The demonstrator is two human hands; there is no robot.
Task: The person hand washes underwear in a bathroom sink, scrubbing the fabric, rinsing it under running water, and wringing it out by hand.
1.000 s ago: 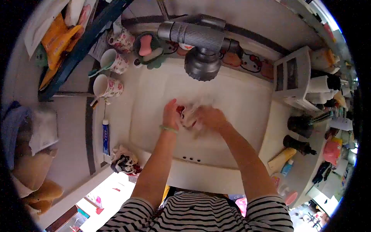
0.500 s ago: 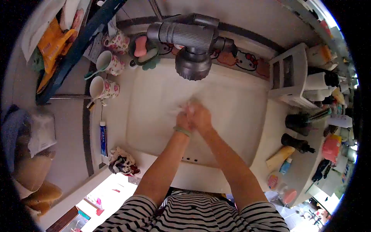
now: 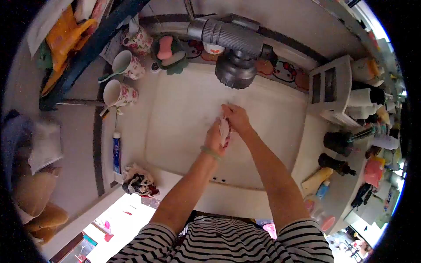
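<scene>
Over the white sink, my left hand is closed around a small bunched cloth, pale with dark red patches. A green band circles my left wrist. My right hand is closed at the upper end of the same cloth, its fingers partly hidden. Both hands are close together, just in front of the dark grey faucet. Most of the cloth is covered by my fingers, so its exact kind cannot be made out.
Floral cups and a toothpaste tube line the left ledge. A crumpled patterned cloth lies at the front left corner. Behind sits a soap dish with pink soap. A white rack and several bottles stand right.
The blurred rubbing hands have drawn slightly apart, with my right hand higher and further right. The cloth between them now shows. The view has shifted a little.
</scene>
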